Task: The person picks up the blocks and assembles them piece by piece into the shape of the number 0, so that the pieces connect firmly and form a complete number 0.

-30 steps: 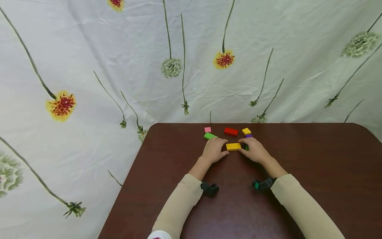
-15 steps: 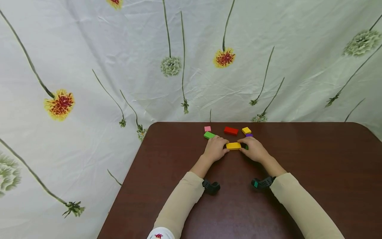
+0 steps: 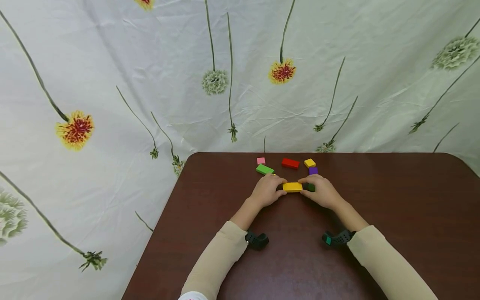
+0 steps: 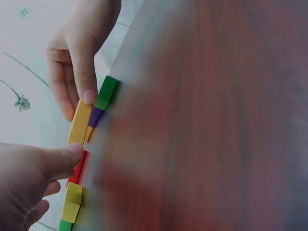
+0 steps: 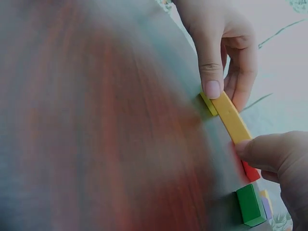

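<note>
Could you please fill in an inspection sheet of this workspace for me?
Surface: brown table, blocks near its far edge.
Job's things: long yellow block, held at both ends; table contact unclear.
Clutter: on the left, pink block, light green block, near yellow block; beyond, red block; on the right, far yellow block, purple block, dark green block.
Hands: left hand pinches the left end; right hand pinches the right.
Cables: nothing seen.
Surroundings: flowered cloth behind.
</note>
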{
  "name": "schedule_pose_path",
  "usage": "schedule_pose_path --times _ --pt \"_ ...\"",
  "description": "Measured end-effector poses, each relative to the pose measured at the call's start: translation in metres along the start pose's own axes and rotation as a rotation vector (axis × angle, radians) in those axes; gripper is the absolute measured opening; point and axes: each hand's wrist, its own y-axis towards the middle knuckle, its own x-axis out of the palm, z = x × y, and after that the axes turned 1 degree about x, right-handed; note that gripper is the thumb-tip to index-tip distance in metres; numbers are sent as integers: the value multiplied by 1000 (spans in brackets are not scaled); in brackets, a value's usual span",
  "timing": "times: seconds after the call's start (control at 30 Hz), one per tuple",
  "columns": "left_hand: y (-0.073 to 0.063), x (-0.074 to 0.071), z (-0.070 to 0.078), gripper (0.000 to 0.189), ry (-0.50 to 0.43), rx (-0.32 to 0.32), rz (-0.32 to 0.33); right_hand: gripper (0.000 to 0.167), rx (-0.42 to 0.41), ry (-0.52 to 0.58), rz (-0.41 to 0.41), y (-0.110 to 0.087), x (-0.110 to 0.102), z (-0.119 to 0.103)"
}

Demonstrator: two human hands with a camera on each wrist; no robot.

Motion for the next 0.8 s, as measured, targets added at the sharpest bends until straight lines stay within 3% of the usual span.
schedule_pose_path --times 0.3,0.57,0.8 --pt "-20 -12 7 35 -21 106 -25 32 -53 56 19 -24 -3 -9" --pt "-40 -21 18 36 -60 131 -68 30 -68 105 11 -45 -4 -20" --pt "-56 -19 20 34 -90 168 -59 29 -78 146 -16 -60 1 -26"
